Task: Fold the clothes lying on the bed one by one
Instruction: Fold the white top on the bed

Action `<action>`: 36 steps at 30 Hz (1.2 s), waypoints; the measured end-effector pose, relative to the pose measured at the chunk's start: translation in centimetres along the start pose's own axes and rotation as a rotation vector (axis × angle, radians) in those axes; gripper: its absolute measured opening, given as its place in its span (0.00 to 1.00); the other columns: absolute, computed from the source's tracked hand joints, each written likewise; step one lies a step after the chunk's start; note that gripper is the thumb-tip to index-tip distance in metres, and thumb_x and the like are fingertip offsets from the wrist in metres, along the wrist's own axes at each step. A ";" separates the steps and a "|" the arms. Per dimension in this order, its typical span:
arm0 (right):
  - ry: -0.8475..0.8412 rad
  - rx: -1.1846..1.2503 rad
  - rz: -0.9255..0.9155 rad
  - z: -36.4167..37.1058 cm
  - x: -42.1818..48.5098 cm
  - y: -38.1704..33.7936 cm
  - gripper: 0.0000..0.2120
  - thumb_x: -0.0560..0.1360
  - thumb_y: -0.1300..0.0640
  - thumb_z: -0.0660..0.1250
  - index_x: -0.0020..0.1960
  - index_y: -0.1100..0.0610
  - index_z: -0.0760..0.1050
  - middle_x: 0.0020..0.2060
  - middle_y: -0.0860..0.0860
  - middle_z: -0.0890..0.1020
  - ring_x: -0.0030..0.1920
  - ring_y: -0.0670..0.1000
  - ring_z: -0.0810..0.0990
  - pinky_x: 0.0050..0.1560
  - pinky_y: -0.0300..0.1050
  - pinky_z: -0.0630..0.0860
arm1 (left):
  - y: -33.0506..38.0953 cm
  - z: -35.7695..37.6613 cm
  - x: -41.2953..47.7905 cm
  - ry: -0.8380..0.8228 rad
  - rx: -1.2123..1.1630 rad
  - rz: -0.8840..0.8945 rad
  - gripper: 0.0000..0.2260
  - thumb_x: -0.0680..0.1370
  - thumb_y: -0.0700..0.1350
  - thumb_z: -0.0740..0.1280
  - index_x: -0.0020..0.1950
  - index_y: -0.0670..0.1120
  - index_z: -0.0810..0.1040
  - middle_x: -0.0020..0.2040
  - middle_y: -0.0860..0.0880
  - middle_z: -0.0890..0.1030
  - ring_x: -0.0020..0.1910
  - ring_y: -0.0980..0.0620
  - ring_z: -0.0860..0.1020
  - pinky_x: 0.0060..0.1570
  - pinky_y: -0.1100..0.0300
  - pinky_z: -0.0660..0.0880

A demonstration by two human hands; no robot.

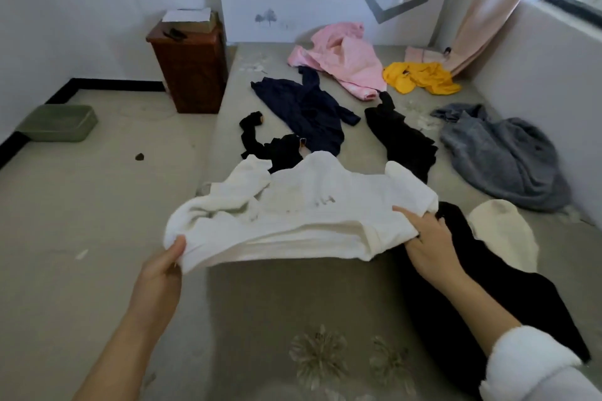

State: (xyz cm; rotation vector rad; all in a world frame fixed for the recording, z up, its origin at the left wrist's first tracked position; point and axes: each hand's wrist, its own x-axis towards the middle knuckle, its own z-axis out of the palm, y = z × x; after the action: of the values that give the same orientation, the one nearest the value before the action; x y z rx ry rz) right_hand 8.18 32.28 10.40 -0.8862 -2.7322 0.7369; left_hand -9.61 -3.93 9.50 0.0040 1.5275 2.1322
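Bare bed (293, 296) lies open just behind the fingers (404, 213); ahead, black garments (404, 140) and navy top (306, 111) crowd it.

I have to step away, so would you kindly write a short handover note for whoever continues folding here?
Left hand grips the near-left edge of the white top; right hand grips its near-right edge, lifted over the bed.
Nothing looks folded yet.
Left to fold: the white top, navy garment, black pieces, pink garment, yellow garment, grey fleece.
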 end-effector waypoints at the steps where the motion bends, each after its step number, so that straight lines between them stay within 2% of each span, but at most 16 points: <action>1: -0.081 -0.025 0.030 1.8 -0.6 1.2 0.21 0.79 0.62 0.56 0.71 0.50 0.69 0.71 0.54 0.69 0.72 0.58 0.63 0.73 0.56 0.51 | -2.1 -1.2 -0.2 0.074 0.089 -0.130 0.15 0.78 0.46 0.62 0.59 0.40 0.81 0.61 0.41 0.80 0.59 0.44 0.79 0.63 0.49 0.73; 3: -0.235 -0.063 0.114 4.9 -1.8 3.1 0.21 0.80 0.59 0.54 0.71 0.47 0.69 0.69 0.54 0.71 0.69 0.58 0.67 0.69 0.51 0.60 | -5.8 -3.1 -0.6 0.203 0.321 -0.354 0.18 0.77 0.47 0.66 0.63 0.37 0.77 0.60 0.40 0.80 0.58 0.42 0.78 0.65 0.45 0.69; 5: -0.388 -0.124 0.220 7.6 -3.1 4.7 0.21 0.80 0.56 0.54 0.71 0.46 0.68 0.67 0.54 0.73 0.65 0.58 0.72 0.63 0.48 0.69 | -8.6 -4.0 -1.3 0.269 0.547 -0.520 0.19 0.77 0.47 0.67 0.64 0.37 0.76 0.60 0.41 0.79 0.57 0.42 0.76 0.61 0.49 0.71; 9: -0.588 -0.231 0.311 11.1 -6.0 6.9 0.22 0.79 0.58 0.53 0.71 0.48 0.69 0.69 0.51 0.73 0.67 0.54 0.71 0.67 0.48 0.67 | -11.5 -4.3 -2.5 0.159 0.829 -0.700 0.13 0.77 0.47 0.67 0.57 0.40 0.76 0.52 0.43 0.78 0.47 0.46 0.76 0.45 0.57 0.71; 13: -0.646 -0.451 0.247 13.0 -8.5 8.1 0.20 0.79 0.58 0.53 0.68 0.48 0.72 0.64 0.49 0.76 0.64 0.51 0.72 0.61 0.45 0.66 | -13.1 -5.1 -3.4 -0.024 1.044 -0.865 0.06 0.77 0.45 0.65 0.49 0.42 0.77 0.37 0.49 0.79 0.27 0.58 0.75 0.25 0.67 0.66; 16: -0.833 -0.559 0.205 14.3 -10.4 8.8 0.18 0.79 0.55 0.53 0.67 0.47 0.72 0.67 0.48 0.72 0.68 0.51 0.67 0.67 0.51 0.61 | -14.9 -5.8 -4.3 -0.128 1.153 -1.033 0.06 0.78 0.48 0.63 0.45 0.46 0.72 0.36 0.52 0.78 0.31 0.59 0.75 0.27 0.66 0.66; 18: -0.950 -0.573 0.212 16.0 -11.7 9.5 0.16 0.79 0.52 0.55 0.65 0.48 0.72 0.67 0.49 0.72 0.69 0.52 0.67 0.68 0.55 0.60 | -16.8 -6.4 -4.9 -0.121 1.187 -1.089 0.07 0.78 0.47 0.63 0.48 0.44 0.73 0.38 0.50 0.77 0.33 0.58 0.76 0.28 0.65 0.67; 19: -1.004 -0.574 0.227 17.0 -12.3 9.7 0.15 0.79 0.52 0.56 0.63 0.50 0.73 0.66 0.50 0.73 0.67 0.53 0.69 0.68 0.54 0.63 | -17.9 -6.7 -5.2 -0.124 1.205 -1.098 0.09 0.79 0.46 0.62 0.52 0.40 0.75 0.42 0.47 0.78 0.39 0.56 0.79 0.31 0.64 0.69; 21: -1.073 -0.518 0.266 18.8 -13.0 9.7 0.17 0.78 0.54 0.57 0.65 0.54 0.73 0.66 0.52 0.74 0.65 0.53 0.73 0.65 0.46 0.68 | -20.1 -7.4 -5.5 -0.157 1.269 -1.089 0.19 0.79 0.47 0.62 0.66 0.36 0.71 0.59 0.42 0.77 0.60 0.47 0.77 0.48 0.60 0.74; 22: -1.078 -0.472 0.279 19.7 -13.2 9.5 0.19 0.79 0.56 0.57 0.68 0.55 0.70 0.68 0.52 0.73 0.67 0.53 0.72 0.66 0.44 0.68 | -21.1 -7.5 -5.5 -0.146 1.288 -1.070 0.23 0.79 0.47 0.63 0.70 0.36 0.68 0.66 0.40 0.73 0.65 0.43 0.73 0.57 0.57 0.72; 23: -1.059 -0.423 0.288 20.6 -13.2 9.1 0.21 0.79 0.57 0.57 0.72 0.55 0.67 0.70 0.52 0.70 0.68 0.52 0.70 0.67 0.43 0.66 | -22.1 -7.5 -5.2 -0.114 1.283 -1.036 0.23 0.79 0.46 0.63 0.70 0.34 0.68 0.68 0.37 0.72 0.66 0.41 0.72 0.61 0.53 0.70; 25: -0.995 -0.327 0.293 22.5 -12.8 8.1 0.24 0.80 0.59 0.55 0.75 0.53 0.62 0.71 0.52 0.68 0.70 0.52 0.68 0.68 0.42 0.64 | -23.6 -7.4 -4.2 -0.027 1.270 -0.898 0.15 0.77 0.43 0.65 0.56 0.31 0.74 0.54 0.35 0.78 0.55 0.39 0.77 0.55 0.50 0.73; 27: -0.939 -0.255 0.247 24.6 -12.3 7.0 0.26 0.80 0.60 0.54 0.77 0.52 0.57 0.71 0.53 0.67 0.69 0.53 0.67 0.68 0.43 0.64 | -24.7 -7.0 -2.9 0.061 1.275 -0.737 0.07 0.76 0.44 0.66 0.47 0.40 0.72 0.43 0.43 0.76 0.42 0.47 0.76 0.42 0.55 0.73; 29: -0.881 -0.221 0.181 26.6 -11.8 6.2 0.30 0.79 0.60 0.54 0.78 0.48 0.50 0.72 0.52 0.63 0.68 0.53 0.67 0.66 0.45 0.67 | -25.5 -6.5 -1.5 0.076 1.301 -0.578 0.08 0.76 0.46 0.67 0.50 0.45 0.70 0.45 0.47 0.74 0.40 0.51 0.74 0.36 0.58 0.68; 31: -0.821 -0.235 0.113 28.4 -11.3 5.6 0.33 0.78 0.60 0.54 0.78 0.46 0.45 0.73 0.52 0.62 0.65 0.53 0.68 0.62 0.45 0.69 | -26.1 -6.0 0.0 0.062 1.326 -0.413 0.09 0.76 0.47 0.66 0.53 0.47 0.69 0.48 0.50 0.70 0.43 0.52 0.73 0.38 0.58 0.68; 36: -0.705 -0.230 0.039 32.0 -7.4 4.5 0.31 0.79 0.60 0.55 0.78 0.48 0.47 0.72 0.52 0.63 0.65 0.52 0.68 0.62 0.42 0.68 | -27.0 -4.9 4.6 0.089 1.374 -0.148 0.17 0.77 0.48 0.64 0.64 0.48 0.68 0.58 0.49 0.68 0.56 0.52 0.67 0.47 0.59 0.69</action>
State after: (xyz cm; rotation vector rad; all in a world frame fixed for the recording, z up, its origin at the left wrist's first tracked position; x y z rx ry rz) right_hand 6.52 18.21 -19.56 -0.8418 -3.4843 0.8893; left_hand -4.21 -0.02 -17.46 0.2560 2.5951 0.6363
